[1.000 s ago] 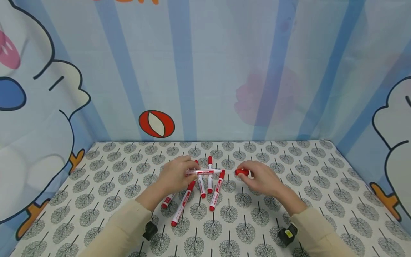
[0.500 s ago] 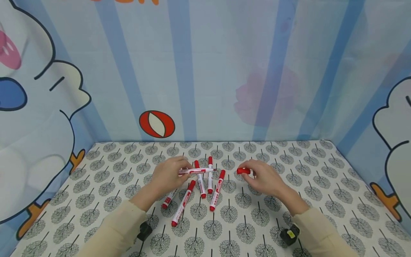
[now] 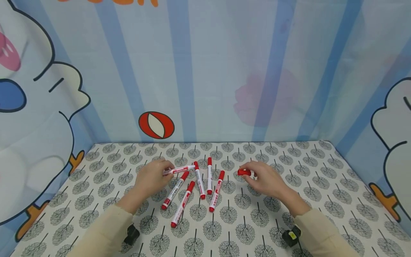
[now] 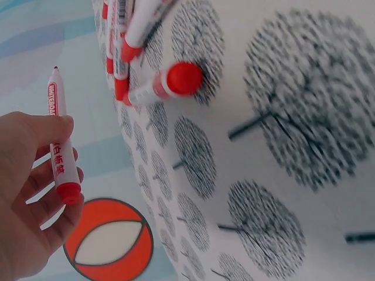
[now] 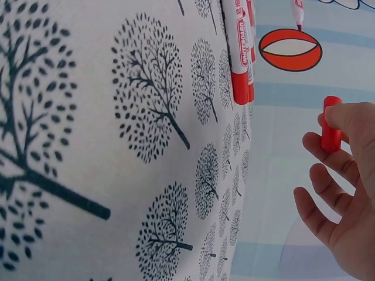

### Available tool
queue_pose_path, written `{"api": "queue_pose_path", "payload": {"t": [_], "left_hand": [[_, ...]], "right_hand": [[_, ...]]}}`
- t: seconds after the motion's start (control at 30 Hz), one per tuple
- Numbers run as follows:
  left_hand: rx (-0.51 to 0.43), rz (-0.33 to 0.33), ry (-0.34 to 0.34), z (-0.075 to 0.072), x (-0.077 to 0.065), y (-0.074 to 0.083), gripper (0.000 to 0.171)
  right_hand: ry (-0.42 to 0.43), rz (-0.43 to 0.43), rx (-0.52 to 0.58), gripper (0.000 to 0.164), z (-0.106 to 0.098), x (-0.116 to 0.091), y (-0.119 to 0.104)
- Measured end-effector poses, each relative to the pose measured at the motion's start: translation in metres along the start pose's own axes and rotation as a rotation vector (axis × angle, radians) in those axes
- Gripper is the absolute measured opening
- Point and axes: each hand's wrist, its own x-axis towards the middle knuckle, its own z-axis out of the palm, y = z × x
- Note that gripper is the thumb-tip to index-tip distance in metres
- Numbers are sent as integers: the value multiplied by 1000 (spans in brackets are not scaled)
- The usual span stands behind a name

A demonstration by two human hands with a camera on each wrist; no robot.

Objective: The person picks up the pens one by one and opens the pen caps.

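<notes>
In the head view my left hand pinches an uncapped whiteboard marker, its nib towards the right. The left wrist view shows the same marker between thumb and fingers, bare dark nib up and red end plug at the bottom. My right hand pinches a red marker cap to the right of the markers. In the right wrist view the cap sits between thumb and index finger, the other fingers loosely spread. Between the hands, several capped red-and-white markers lie on the tablecloth.
The tablecloth is white with a printed tree pattern. One capped marker lies just in front of the left hand's fingers. A striped blue cartoon backdrop stands behind the table and at both sides.
My left hand has moved left with the uncapped marker, away from the cap, uncovering a capped marker beneath it. My right hand has barely shifted and still pinches the cap.
</notes>
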Motion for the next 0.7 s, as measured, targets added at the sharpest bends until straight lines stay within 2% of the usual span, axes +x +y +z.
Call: {"api": "queue_pose_path", "payload": {"t": [0.37,0.6,0.7], "left_hand": [[9,-105,-9,-9,-17,-42,15],[10,-178,-29,-16,-29,-66,21],[21,-191,-25,-17,-33,-77,21]], "right_hand": [[5,-20,-15,19,-3,-1,0],[10,-26,-21,19,-2,-1,1],[15,-28,-24,18,-2,-1,0]]}}
